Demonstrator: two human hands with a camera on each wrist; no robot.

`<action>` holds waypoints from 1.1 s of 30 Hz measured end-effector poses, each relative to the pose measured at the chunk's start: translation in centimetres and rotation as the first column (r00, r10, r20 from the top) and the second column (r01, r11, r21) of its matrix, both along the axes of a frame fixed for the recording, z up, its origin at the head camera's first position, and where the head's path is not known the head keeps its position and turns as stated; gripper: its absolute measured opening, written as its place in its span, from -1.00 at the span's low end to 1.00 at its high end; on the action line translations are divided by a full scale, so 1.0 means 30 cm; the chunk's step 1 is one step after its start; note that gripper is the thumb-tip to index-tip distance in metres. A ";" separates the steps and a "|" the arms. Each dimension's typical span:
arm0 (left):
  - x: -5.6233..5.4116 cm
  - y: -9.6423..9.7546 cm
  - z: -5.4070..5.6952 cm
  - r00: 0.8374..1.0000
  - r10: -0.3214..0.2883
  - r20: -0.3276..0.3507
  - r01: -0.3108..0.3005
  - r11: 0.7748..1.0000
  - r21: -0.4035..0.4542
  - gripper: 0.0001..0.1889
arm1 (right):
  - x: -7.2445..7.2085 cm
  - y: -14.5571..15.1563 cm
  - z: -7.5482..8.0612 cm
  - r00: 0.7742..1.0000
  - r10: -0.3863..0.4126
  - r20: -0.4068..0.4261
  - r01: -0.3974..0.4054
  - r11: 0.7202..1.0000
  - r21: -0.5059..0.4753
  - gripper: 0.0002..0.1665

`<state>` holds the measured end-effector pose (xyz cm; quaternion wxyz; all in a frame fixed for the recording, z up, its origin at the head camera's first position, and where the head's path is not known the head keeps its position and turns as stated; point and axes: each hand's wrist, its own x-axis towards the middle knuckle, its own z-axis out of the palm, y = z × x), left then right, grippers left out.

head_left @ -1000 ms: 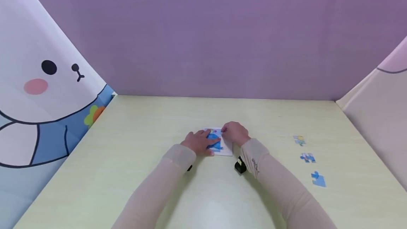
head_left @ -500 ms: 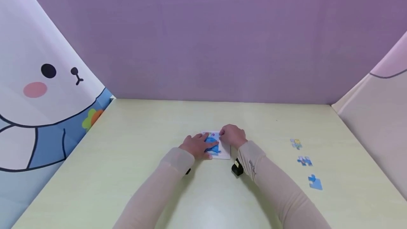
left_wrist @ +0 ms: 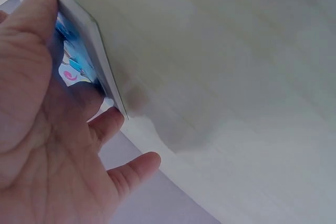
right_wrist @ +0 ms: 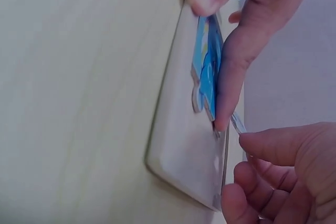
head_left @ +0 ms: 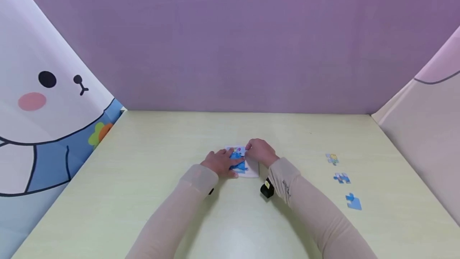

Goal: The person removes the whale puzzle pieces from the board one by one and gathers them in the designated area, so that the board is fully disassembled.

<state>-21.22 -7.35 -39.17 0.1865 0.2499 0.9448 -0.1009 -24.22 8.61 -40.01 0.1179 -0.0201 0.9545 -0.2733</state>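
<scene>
A small white puzzle board (head_left: 252,170) lies on the table with a blue picture, partly assembled from jigsaw pieces (head_left: 240,167), on its left portion. My left hand (head_left: 220,163) is spread over the board's left side, its straight fingers resting on the pieces; the left wrist view shows the thumb and fingertips along the board's edge (left_wrist: 107,74). At the board's upper right, my right hand (head_left: 261,152) has curled fingers. The right wrist view shows its thumb and finger pinching a thin puzzle piece (right_wrist: 238,123), seen edge-on, beside a left fingertip; its picture is hidden.
Towards the right of the pale table (head_left: 143,195) lie a yellow-and-blue group of pieces (head_left: 332,159), a blue-and-pink group (head_left: 342,178) and a plain blue group (head_left: 353,202). A purple panel (head_left: 244,43) closes the back; a printed panel (head_left: 54,131) stands at left.
The head view has shifted slightly, so the table and loose pieces appear a little further left. Both hands stay about the same place on the board.
</scene>
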 end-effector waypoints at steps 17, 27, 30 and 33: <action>-0.009 0.002 -0.007 1.000 0.011 0.023 -0.011 1.000 0.011 -0.31 | 0.029 0.016 -0.008 0.999 -0.022 -0.029 0.020 0.996 -0.084 -0.84; 0.006 -0.002 -0.018 1.000 -0.012 0.020 0.012 1.000 0.012 -0.32 | 0.053 0.054 -0.020 0.999 -0.048 -0.021 0.044 0.984 -0.171 -0.86; 0.002 -0.004 -0.011 1.000 -0.008 0.007 0.007 1.000 0.007 -0.32 | 0.055 0.072 -0.006 0.998 -0.058 -0.033 0.051 0.982 -0.181 -0.84; -0.004 0.001 -0.001 1.000 -0.005 0.007 0.005 1.000 0.015 -0.32 | 0.051 0.096 0.004 0.998 -0.060 -0.035 0.053 0.982 -0.180 -0.84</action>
